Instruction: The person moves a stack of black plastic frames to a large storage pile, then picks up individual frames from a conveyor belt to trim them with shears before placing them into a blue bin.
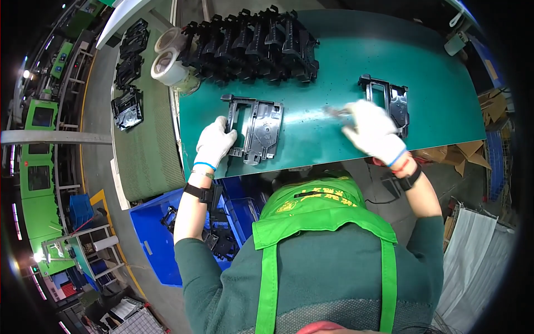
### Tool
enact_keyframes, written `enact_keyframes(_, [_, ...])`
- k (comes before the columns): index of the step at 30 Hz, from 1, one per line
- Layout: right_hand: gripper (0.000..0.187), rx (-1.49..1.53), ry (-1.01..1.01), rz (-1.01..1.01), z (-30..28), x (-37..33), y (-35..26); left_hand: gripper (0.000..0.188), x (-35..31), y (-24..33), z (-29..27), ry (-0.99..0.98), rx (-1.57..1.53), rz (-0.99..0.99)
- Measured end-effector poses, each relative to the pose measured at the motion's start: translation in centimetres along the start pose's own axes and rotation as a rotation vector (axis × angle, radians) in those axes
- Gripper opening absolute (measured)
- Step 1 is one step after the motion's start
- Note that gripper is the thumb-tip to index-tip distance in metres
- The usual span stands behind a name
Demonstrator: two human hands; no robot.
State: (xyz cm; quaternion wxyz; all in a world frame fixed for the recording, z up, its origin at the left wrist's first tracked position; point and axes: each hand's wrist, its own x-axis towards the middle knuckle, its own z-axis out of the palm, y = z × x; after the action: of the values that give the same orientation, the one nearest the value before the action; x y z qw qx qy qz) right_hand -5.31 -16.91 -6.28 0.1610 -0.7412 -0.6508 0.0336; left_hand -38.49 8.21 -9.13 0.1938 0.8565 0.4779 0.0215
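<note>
On the green tabletop (311, 147) lies a black plastic frame (266, 131) with a rectangular opening. My left hand (214, 143), in a white glove, grips its left edge. To the right, my right hand (374, 129), also gloved and smeared by motion, is closed around something small and greyish (335, 112), too blurred to name. A second black plastic frame (399, 106) lies right behind that hand, which hides part of it.
Many similar black frames stand in a row (250, 47) at the table's back, beside tape rolls (168, 68). More black parts (128, 108) lie on a green conveyor belt (147, 161) at left. Below it, a blue bin (153, 245) holds black pieces. Cardboard (461, 156) sits at right.
</note>
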Motion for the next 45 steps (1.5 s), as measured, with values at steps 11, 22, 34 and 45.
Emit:
enact_keyframes(11, [0.043, -0.139, -0.289, -0.505, 5.7, 9.5, -5.5, 0.044, -0.2, -0.2, 0.4, -0.044, -0.068, -0.004])
enact_keyframes(22, [0.035, 0.256, -0.658, -0.087, 3.8, 10.3, -6.7, 0.034, 0.7, -3.5, 3.1, -0.156, -0.744, -0.057])
enact_keyframes(34, [0.046, 0.131, 0.082, -0.049, 1.6, 9.7, -9.8, 0.054, -2.5, 3.6, -5.4, -0.105, -0.514, -0.107])
enact_keyframes(45, [0.042, 0.022, 0.096, -0.107, 5.1, 13.6, -10.8, 0.059, -1.7, 3.3, -1.9, 0.086, -0.287, 0.064])
